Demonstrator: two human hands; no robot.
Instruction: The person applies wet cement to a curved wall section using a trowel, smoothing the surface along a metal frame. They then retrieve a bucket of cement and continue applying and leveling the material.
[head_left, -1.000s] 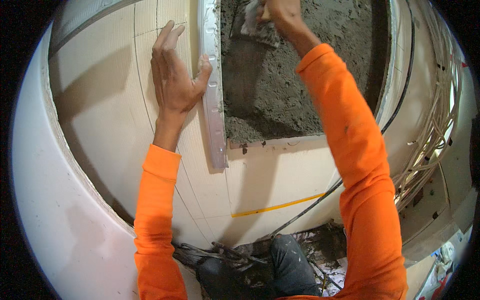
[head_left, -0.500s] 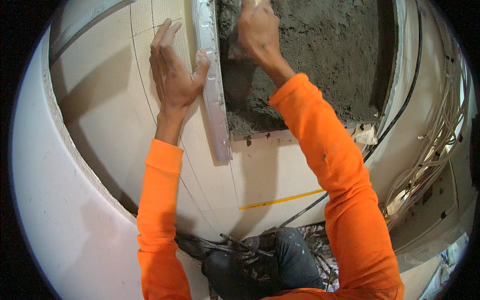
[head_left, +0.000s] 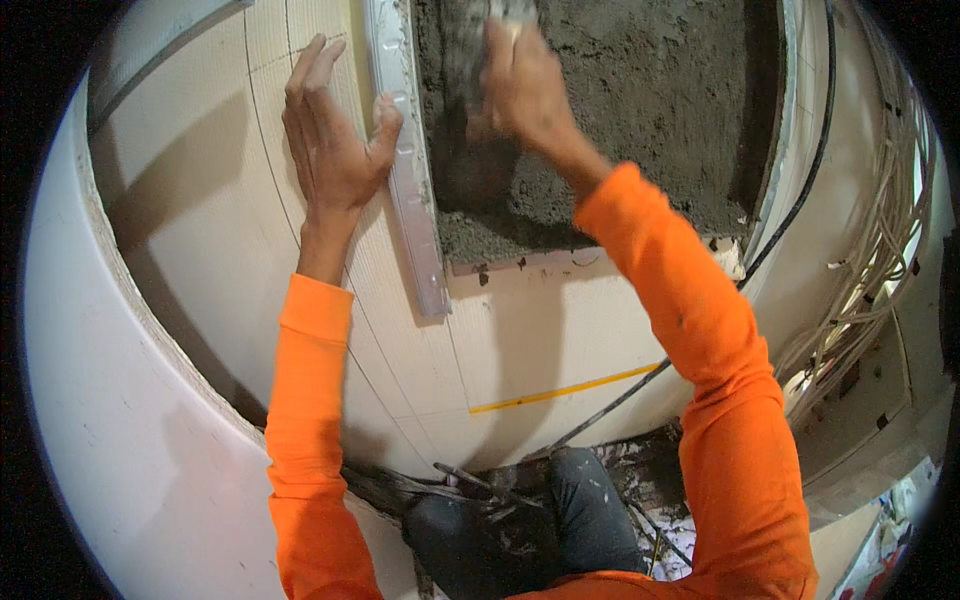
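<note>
Left hand (head_left: 335, 150) – fingers stretched out and close together, thumb spread away from them, nothing gripped. Thumb overlaps the outer edge of the long, straight, silvery metal strip (head_left: 418, 235); fingers lie over the cream, finely ribbed board (head_left: 270, 130) to its left. How hard they press, can't tell.

Right hand (head_left: 530, 90) – curled around the pale handle (head_left: 514, 28) of a flat hand tool, upper end cut off by the frame, blade motion-blurred. Tool is over the rough, dark grey mortar patch (head_left: 650, 120), in its left part, near the strip.

Key relation: strip's long axis runs up and down the view, leaning slightly, lower end to the right. It borders the mortar's left side and sits between the two hands: right of the left fingers, left of the right hand. Left hand is nearer, thumb in contact; right hand is apart from it, over the mortar. Strip's lower end extends below the mortar's bottom edge.

Around: thin black cable (head_left: 820, 130) right of the mortar, narrow yellow line (head_left: 565, 388) on the board below, loose bundle of cream wires (head_left: 885, 240) at far right. Both sleeves orange.
</note>
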